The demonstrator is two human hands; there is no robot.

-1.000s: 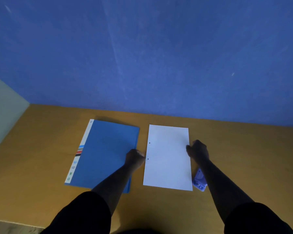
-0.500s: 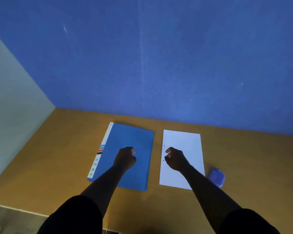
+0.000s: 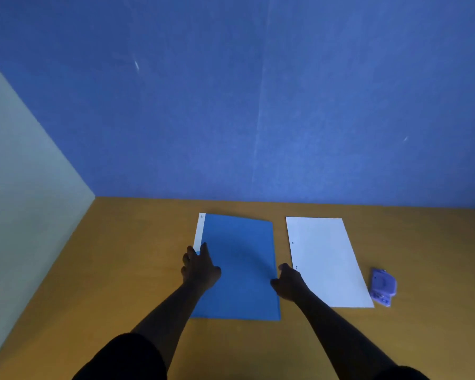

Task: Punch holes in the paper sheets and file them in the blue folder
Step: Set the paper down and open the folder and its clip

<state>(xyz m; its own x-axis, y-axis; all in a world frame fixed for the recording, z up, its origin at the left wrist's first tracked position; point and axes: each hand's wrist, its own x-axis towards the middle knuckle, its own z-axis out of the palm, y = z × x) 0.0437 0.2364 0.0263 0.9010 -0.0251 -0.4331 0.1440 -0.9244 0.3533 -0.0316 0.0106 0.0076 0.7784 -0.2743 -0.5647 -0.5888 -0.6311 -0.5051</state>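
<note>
A wooden table (image 3: 126, 270) meets a blue wall (image 3: 258, 105).

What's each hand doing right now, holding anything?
Left hand: open, fingers spread on the blue folder at its left edge.
Right hand: at the folder's right edge; grip cannot be told.

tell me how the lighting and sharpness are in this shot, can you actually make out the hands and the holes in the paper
Head view: dim, bluish light, no glare. Both arms are near-silhouettes, so the left hand on the blue folder and the right hand at its right edge show little finger detail. The white paper is brightest; two dark holes read along its left edge. The purple punch is soft. Wide-angle lens tilts the wall corner.
</note>
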